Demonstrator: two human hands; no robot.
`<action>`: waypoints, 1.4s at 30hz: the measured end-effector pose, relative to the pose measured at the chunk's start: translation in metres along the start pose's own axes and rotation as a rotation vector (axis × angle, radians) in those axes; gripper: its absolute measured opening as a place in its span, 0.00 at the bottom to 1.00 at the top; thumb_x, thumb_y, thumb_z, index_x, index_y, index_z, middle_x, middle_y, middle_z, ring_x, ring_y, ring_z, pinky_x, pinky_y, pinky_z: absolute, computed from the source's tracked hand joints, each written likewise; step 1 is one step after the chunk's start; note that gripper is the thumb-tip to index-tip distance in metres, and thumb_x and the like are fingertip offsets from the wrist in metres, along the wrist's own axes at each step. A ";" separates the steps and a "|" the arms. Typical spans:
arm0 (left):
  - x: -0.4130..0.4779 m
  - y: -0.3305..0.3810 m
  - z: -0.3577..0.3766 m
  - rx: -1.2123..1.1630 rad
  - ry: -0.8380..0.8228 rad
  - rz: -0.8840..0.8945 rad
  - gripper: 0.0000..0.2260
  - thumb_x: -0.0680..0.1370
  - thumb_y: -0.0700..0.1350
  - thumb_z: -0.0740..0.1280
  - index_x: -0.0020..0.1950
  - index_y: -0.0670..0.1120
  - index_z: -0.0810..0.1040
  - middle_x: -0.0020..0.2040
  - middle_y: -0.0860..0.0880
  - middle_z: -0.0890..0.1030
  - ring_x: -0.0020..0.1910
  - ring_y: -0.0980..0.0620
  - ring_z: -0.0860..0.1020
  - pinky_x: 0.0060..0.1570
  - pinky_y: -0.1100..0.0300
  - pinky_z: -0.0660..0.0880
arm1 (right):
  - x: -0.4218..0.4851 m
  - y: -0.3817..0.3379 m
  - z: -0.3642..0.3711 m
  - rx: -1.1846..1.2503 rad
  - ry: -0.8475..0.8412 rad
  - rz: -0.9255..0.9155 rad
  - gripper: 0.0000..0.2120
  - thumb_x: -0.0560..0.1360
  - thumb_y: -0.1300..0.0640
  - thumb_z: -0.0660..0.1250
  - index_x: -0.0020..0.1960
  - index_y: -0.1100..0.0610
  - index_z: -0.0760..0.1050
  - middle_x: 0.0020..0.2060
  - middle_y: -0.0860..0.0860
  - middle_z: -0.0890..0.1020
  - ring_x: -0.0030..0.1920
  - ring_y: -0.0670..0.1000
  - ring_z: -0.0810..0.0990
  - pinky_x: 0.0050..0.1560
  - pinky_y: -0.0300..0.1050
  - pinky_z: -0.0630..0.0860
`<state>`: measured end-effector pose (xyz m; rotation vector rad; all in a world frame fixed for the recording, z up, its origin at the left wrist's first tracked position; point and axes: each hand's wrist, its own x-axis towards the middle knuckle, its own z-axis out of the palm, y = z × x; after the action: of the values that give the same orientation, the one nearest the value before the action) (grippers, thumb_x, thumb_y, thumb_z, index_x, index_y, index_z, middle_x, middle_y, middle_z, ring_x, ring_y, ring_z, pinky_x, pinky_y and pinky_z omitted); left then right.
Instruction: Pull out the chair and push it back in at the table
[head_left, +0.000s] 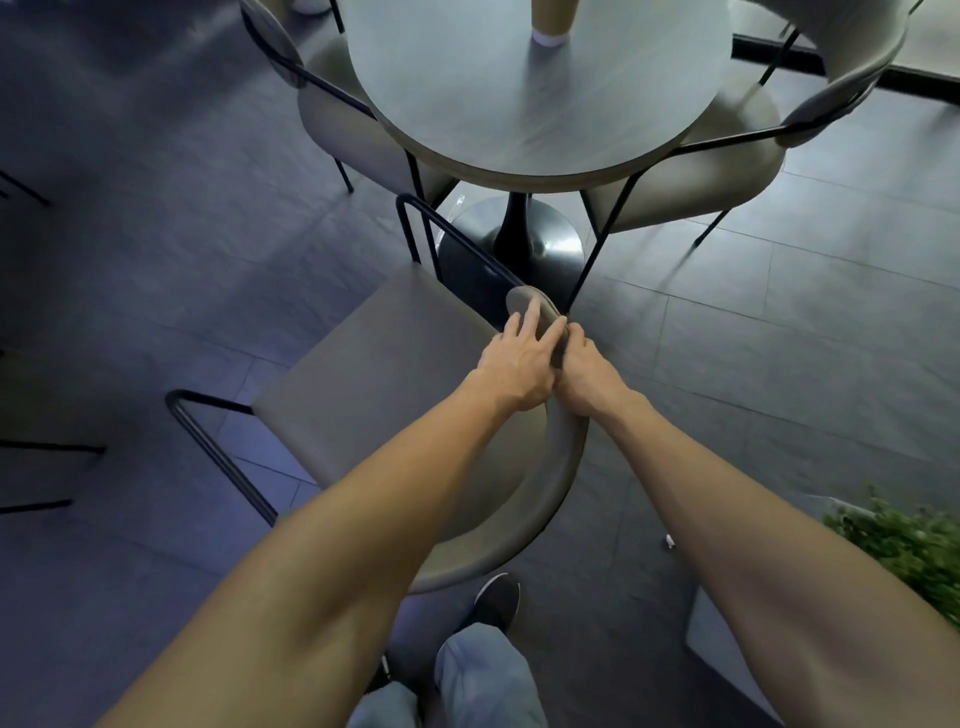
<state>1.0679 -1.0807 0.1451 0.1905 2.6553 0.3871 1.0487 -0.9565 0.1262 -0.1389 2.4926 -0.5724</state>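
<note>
**Both hands on the chair's backrest, chair sitting clear of the desk**

Looking down from the head cam, both arms reach forward and the hands meet at one end of the curved backrest (561, 467) of the chair (384, 374). The left hand (519, 366) is draped over the top edge, fingers down the inner, seat-side face and bent a bit around it. The right hand (587, 376) is clamped on from the outer side, fingers wrapped around the edge. The two hands are touching each other, so both have hold of the backrest.

The chair stands on the floor (779, 332), not tucked in. Its seat spreads out left of the hands and the rest of the backrest curves back toward the person, under the left forearm. Its black metal legs stick out further left of the hands.

The round desk (545, 104) is straight beyond the hands, well apart from the seat, with its dark pedestal base (556, 244) on the floor between the desk edge and the hands. A tan object with a white base (550, 23) stands on the desktop at the far edge, but I can't tell what it is.

Two more chairs are pushed up to the desk, one beyond and left of the hands (337, 114), one beyond and right (727, 161). Close in, below the hands, there's a dark shoe (498, 597) and a light trouser leg (483, 675). A green plant (898, 540) is off to the right of the right forearm.
</note>
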 end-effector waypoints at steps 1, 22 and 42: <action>-0.010 0.001 0.000 -0.021 -0.018 -0.009 0.32 0.83 0.50 0.59 0.82 0.50 0.46 0.81 0.40 0.48 0.78 0.38 0.52 0.74 0.42 0.60 | -0.007 0.001 -0.003 -0.064 0.012 -0.032 0.37 0.78 0.55 0.66 0.79 0.59 0.49 0.73 0.62 0.65 0.66 0.64 0.74 0.62 0.59 0.74; -0.244 -0.006 0.096 -0.107 -0.122 -0.168 0.22 0.83 0.57 0.55 0.71 0.45 0.67 0.66 0.40 0.71 0.65 0.38 0.71 0.61 0.45 0.69 | -0.176 -0.048 0.069 -0.839 -0.101 -0.348 0.19 0.76 0.57 0.63 0.67 0.54 0.70 0.64 0.52 0.76 0.64 0.58 0.75 0.60 0.56 0.72; -0.231 0.048 0.143 0.005 0.108 -0.496 0.25 0.77 0.48 0.67 0.72 0.48 0.64 0.67 0.46 0.71 0.65 0.39 0.69 0.70 0.37 0.55 | -0.148 0.013 0.088 -1.060 0.008 -0.607 0.15 0.76 0.49 0.67 0.60 0.51 0.73 0.58 0.53 0.81 0.62 0.57 0.76 0.68 0.54 0.63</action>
<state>1.3410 -1.0459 0.1310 -0.4925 2.6856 0.2301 1.2204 -0.9449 0.1307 -1.2962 2.4701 0.5961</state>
